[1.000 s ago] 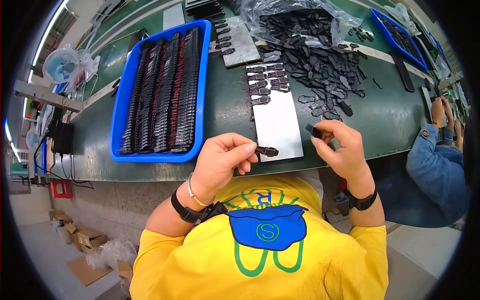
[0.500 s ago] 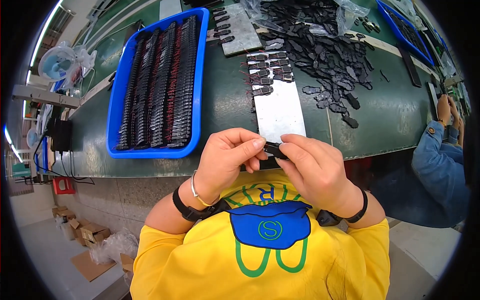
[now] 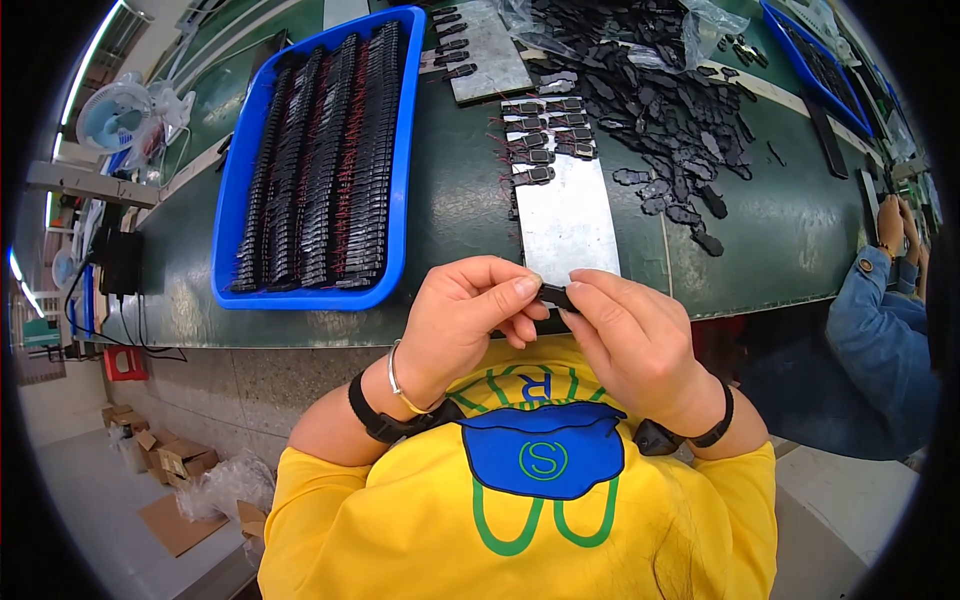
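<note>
Just in front of my chest, at the table's near edge, both hands pinch a small black plastic part [image 3: 554,295] from its two ends. My left hand [image 3: 465,305] has it between thumb and forefinger, with the other fingers curled. The thumb and fingertips of my right hand [image 3: 635,325] close on its right end and hide much of it. Beyond my fingers lies a pale metal plate [image 3: 570,230]. Several small black modules with thin red wires [image 3: 534,176] sit in two columns across its far half.
To the left stands a blue tray [image 3: 300,300] with long rows of black wired modules [image 3: 315,180]. Loose flat black pieces [image 3: 680,150] are heaped at the far right, beside clear plastic bags [image 3: 705,30]. A second metal plate [image 3: 490,60] lies farther back. Another person's sleeve [image 3: 870,310] shows at right.
The view has shifted slightly. Both hands keep their pinch on the black part, which now appears a little more tilted, with small finger movements around it.
</note>
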Demonstrator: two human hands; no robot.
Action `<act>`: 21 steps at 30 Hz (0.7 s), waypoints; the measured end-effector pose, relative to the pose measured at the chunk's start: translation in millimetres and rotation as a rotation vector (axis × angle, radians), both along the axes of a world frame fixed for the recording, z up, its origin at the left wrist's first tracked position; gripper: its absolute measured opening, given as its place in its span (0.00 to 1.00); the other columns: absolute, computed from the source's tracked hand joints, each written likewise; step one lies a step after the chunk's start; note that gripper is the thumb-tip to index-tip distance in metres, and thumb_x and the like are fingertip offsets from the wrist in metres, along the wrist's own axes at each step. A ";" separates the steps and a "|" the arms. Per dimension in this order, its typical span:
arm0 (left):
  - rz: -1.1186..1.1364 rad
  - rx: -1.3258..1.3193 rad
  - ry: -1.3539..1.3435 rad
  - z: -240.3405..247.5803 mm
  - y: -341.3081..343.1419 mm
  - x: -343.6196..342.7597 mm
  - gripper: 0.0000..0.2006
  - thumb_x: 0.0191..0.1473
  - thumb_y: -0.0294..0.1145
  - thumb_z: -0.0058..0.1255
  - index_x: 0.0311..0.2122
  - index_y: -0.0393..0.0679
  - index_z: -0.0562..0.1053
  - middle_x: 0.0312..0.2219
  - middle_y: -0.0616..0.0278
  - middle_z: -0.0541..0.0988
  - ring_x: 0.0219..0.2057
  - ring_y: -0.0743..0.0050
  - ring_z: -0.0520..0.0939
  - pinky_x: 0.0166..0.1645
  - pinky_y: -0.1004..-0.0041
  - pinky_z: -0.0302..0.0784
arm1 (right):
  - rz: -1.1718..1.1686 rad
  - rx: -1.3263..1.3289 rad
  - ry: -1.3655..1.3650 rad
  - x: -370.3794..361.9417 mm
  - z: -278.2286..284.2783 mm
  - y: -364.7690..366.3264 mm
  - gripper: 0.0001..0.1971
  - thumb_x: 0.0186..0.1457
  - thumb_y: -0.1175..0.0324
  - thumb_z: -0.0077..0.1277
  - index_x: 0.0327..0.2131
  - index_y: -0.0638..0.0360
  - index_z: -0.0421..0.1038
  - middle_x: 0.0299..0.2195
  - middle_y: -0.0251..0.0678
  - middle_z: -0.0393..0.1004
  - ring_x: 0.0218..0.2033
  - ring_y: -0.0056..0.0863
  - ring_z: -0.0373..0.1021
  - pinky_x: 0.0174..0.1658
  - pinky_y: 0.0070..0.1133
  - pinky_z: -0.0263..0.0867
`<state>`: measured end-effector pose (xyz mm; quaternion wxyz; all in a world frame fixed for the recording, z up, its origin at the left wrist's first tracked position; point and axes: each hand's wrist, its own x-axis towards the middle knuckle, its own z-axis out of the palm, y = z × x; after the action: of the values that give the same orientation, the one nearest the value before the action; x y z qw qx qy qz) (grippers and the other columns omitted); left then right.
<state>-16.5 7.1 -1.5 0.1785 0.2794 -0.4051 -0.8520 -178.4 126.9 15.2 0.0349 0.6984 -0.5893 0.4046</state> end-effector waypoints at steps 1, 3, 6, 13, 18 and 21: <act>0.004 -0.006 -0.001 0.1 0.6 -0.2 0.06 0.57 0.26 0.50 0.37 0.35 0.75 0.26 0.53 0.81 0.21 0.74 0.80 0.26 0.79 0.77 | -0.001 -0.006 0.005 -0.1 -0.6 0.1 0.15 0.40 0.81 0.59 0.36 0.68 0.72 0.34 0.46 0.76 0.30 0.40 0.75 0.32 0.26 0.72; 0.007 -0.012 -0.002 0.4 2.0 -0.6 0.06 0.57 0.26 0.51 0.37 0.35 0.75 0.26 0.53 0.81 0.21 0.74 0.80 0.26 0.79 0.78 | -0.002 -0.020 0.014 -0.4 -1.9 0.2 0.14 0.40 0.82 0.59 0.35 0.69 0.72 0.35 0.46 0.76 0.30 0.39 0.75 0.31 0.26 0.72; 0.023 -0.042 -0.004 1.4 5.0 -0.9 0.06 0.57 0.26 0.50 0.37 0.35 0.75 0.26 0.53 0.81 0.22 0.73 0.81 0.27 0.78 0.79 | -0.001 -0.035 0.027 -0.6 -3.7 0.2 0.14 0.40 0.82 0.59 0.35 0.69 0.72 0.35 0.47 0.75 0.30 0.39 0.75 0.31 0.25 0.72; 0.018 -0.024 0.031 0.6 4.4 -0.6 0.06 0.57 0.25 0.50 0.37 0.35 0.75 0.27 0.52 0.81 0.24 0.72 0.82 0.29 0.77 0.80 | 0.021 -0.063 0.041 -3.4 -5.2 -0.7 0.14 0.39 0.82 0.58 0.34 0.70 0.72 0.35 0.49 0.75 0.29 0.39 0.75 0.29 0.25 0.72; 0.007 -0.010 0.055 0.0 3.8 -0.6 0.06 0.57 0.25 0.50 0.36 0.34 0.75 0.27 0.51 0.81 0.24 0.71 0.82 0.29 0.76 0.80 | 0.024 -0.074 0.030 -3.2 -4.7 -0.5 0.14 0.39 0.82 0.58 0.34 0.70 0.72 0.35 0.49 0.75 0.28 0.39 0.75 0.29 0.25 0.72; 0.007 -0.027 0.055 0.2 4.4 -0.3 0.06 0.57 0.26 0.50 0.36 0.34 0.75 0.27 0.51 0.81 0.24 0.71 0.82 0.30 0.75 0.80 | 0.025 -0.071 0.034 -3.5 -3.9 -0.2 0.14 0.39 0.82 0.58 0.34 0.70 0.72 0.35 0.49 0.75 0.28 0.38 0.75 0.29 0.24 0.71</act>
<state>-16.8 11.6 -1.4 0.1964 0.2547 -0.4106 -0.8532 -182.0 126.7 11.4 0.0645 0.7108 -0.5650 0.4140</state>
